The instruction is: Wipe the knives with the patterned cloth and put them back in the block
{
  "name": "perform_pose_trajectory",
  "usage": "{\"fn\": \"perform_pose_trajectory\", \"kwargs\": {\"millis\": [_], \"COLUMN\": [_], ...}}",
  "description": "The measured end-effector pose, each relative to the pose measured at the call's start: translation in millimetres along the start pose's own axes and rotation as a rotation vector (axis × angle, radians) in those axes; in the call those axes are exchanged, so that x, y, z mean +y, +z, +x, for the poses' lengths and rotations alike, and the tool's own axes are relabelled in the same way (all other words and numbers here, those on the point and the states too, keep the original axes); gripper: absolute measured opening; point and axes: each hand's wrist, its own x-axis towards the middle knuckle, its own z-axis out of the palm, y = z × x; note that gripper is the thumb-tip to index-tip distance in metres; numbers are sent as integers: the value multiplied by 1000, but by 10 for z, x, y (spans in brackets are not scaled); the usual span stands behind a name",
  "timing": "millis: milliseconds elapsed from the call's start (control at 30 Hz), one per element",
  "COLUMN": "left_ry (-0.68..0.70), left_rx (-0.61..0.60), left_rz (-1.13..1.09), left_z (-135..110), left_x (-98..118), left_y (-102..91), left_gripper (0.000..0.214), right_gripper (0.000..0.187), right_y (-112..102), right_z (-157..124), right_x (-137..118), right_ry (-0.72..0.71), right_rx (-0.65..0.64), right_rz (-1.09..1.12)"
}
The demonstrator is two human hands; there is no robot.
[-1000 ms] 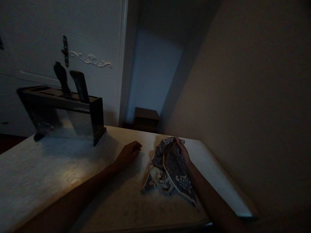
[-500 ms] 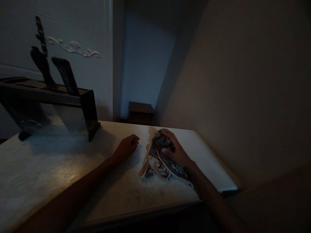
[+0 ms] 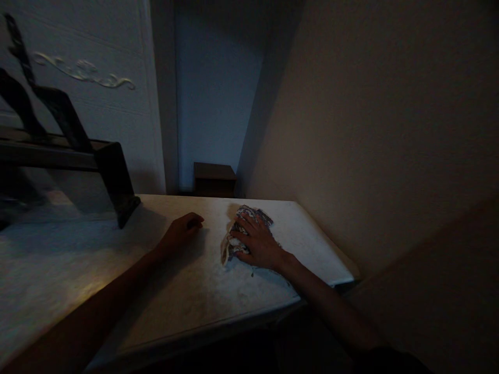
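Note:
A dark, pale-patterned cloth (image 3: 242, 212) lies bunched on the white tabletop (image 3: 202, 291). My right hand (image 3: 259, 241) grips it from above, palm down, its fingers somewhat apart over the folds. Part of the cloth is hidden under the palm. To the left of the cloth, my left hand (image 3: 182, 231) rests at the tabletop with fingers curled in, apart from the cloth. Nothing shows in that hand.
A black knife holder (image 3: 111, 161) with a clear front stands on the left, dark handles (image 3: 64, 111) sticking up from it. Beyond the table's far edge sits a small brown cabinet (image 3: 214, 170). A beige wall (image 3: 351, 130) runs along the right.
My right hand has flattened down over the cloth, which is now more bunched and compact. My left hand stays curled. The view has turned slightly right.

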Motion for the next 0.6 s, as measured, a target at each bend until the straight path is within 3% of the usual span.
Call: {"fn": "perform_pose_trajectory", "kwargs": {"millis": [233, 433, 600], "left_ry": [-10, -1, -1], "left_rx": [-2, -9, -9], "left_rz": [16, 18, 17], "left_z": [-20, -28, -18], "left_x": [69, 93, 69], "left_y": [-15, -11, -14], "left_gripper": [28, 28, 25], "right_gripper": [47, 44, 39], "right_y": [123, 76, -25], "right_z": [-342, -850, -1202], "right_x": [688, 1315, 1621], "right_ry": [73, 203, 320], "right_rx": [93, 62, -23], "right_rz": [-90, -166, -207]}}
